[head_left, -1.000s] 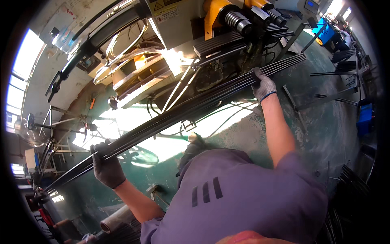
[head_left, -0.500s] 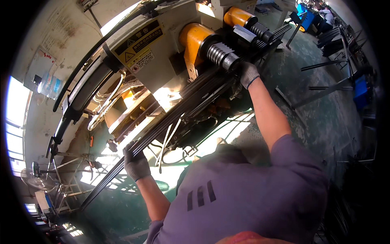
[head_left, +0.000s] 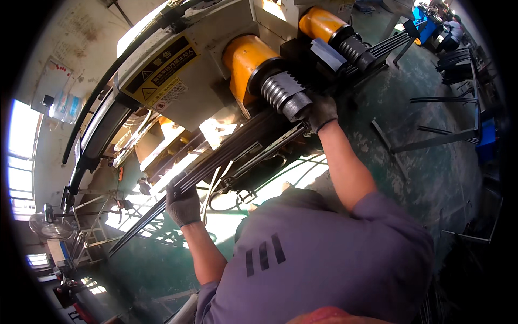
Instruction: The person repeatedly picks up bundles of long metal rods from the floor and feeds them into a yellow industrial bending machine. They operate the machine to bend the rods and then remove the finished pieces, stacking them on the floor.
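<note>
A long bundle of dark metal bars (head_left: 216, 166) runs slantwise from the lower left up beneath the machine's rollers. My left hand (head_left: 182, 204), in a grey knit glove, is closed around the bundle near its lower left end. My gloved right hand (head_left: 324, 113) is at the bars beside the dark ribbed end of the nearer roller (head_left: 286, 97). Shadow and the roller hide its fingers, so its grip cannot be made out. An orange housing (head_left: 249, 62) carries this roller.
A second orange housing (head_left: 322, 24) with a ribbed roller stands farther right. A pale machine body with a warning label (head_left: 162, 73) rises beyond the bars. Steel stands (head_left: 437, 141) holding dark bars are at the right. A fan (head_left: 53, 227) stands far left; another person (head_left: 452, 33) is in the background.
The view has shifted, and the rollers appear closer. My right hand sits deeper beside the nearer roller's end. My left hand keeps its hold on the bars.
</note>
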Motion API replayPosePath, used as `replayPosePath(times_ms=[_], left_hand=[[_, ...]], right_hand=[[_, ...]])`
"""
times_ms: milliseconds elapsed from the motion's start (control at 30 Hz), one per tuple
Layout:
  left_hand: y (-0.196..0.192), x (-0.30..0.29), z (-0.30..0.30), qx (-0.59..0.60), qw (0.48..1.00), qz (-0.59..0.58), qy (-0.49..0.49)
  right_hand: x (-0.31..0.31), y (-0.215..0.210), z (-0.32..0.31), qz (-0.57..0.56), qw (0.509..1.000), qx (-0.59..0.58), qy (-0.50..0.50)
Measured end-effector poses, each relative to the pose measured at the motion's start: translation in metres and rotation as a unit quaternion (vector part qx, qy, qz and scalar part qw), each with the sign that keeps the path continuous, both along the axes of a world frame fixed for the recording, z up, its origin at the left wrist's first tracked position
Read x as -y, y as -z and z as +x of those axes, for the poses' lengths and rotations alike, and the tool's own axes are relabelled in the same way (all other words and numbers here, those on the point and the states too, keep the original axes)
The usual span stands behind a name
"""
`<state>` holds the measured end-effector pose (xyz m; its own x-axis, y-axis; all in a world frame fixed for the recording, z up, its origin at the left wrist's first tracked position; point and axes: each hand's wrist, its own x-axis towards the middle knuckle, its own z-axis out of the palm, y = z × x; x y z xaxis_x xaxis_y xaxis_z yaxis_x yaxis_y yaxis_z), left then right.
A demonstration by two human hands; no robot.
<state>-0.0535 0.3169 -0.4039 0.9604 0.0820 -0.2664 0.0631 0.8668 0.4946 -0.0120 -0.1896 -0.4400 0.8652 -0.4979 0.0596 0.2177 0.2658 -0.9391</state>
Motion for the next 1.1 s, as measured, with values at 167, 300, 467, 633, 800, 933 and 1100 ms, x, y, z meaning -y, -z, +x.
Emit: replayPosePath(times_ms=[167,300,467,633,800,933,1100], left_hand=[[0.006,-0.069,-0.007,-0.024,0.992,-0.078,-0.091],[0.013,-0.045,-0.003,-0.033,0.992,0.063,-0.107],[0.02,0.024,0.019,-0.051,0.99,0.068,-0.115],[0.018,0.072,0.01,0.133,0.83,0.542,-0.001],[0.01,-0.037,0.002,-0.005,0.991,-0.084,-0.108],[0.008,-0.045,0.005,-0.006,0.993,-0.027,-0.111],[0.006,0.035,0.011,-0.013,0.993,0.022,-0.116]], right_hand=[[0.002,-0.017,0.01,-0.099,0.991,-0.083,0.024],[0.006,-0.015,0.006,-0.149,0.986,-0.074,0.031],[-0.005,-0.016,-0.007,0.093,0.99,-0.07,0.074],[-0.005,0.004,-0.032,0.2,0.976,-0.063,0.063],[0.003,0.004,-0.076,0.28,0.943,-0.159,0.086],[0.017,0.034,-0.108,0.247,0.946,-0.161,0.134],[0.018,0.055,-0.12,0.244,0.943,-0.178,0.143]])
